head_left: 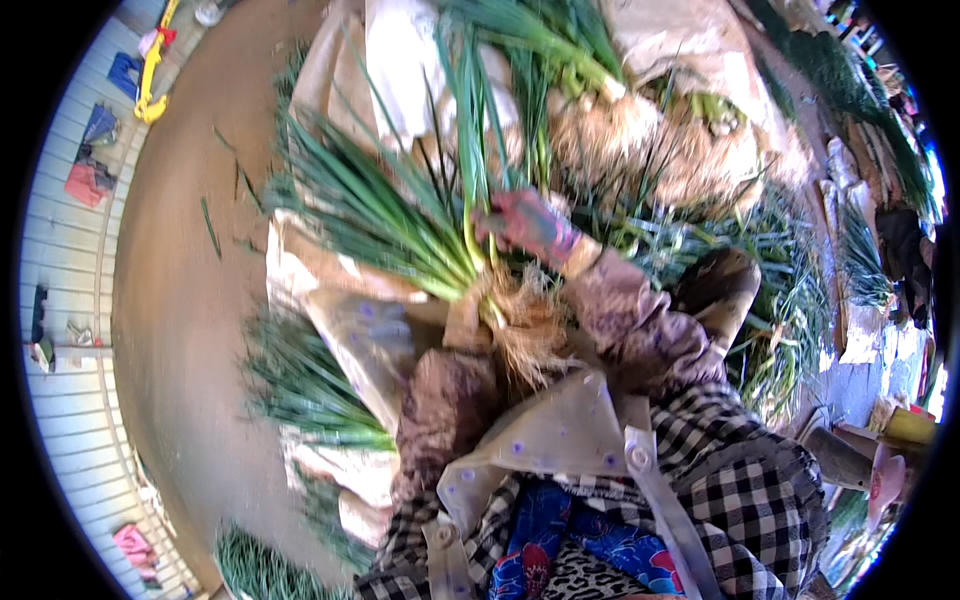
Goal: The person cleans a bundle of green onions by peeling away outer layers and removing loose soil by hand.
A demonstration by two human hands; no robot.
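Right grip (535, 228) up at the heart of it, fingers drawn in close on a pale stalk (469, 228), little gap to speak of, though blur softens the fingertips! And the left grip (466, 325) is down low, right against the base of a bunch of green onions (420, 246); its fingers are lost behind the stems and roots, so how tightly they close, I can't tell. What a spread on that bunch: leaves fanning away to the upper left, shaggy roots (530, 325) spilling toward the body, the whole lot just in front of the apron (545, 425). That stalk stands steeper than the rest, its green top running up toward a pale sack (400, 75). So, the step in hand? My call: sorting or gathering stalks, one hand steadying the base, the other working a single stem. Next move, by my reading, calls for a steady left side and a gentle, low pull or tuck from the right, leaves kept untangled. Careful: those slim shanks could snap or slip! Beyond, more rooted bundles (600, 130) lie heaped, and loose leaves (785, 310) litter the right side.
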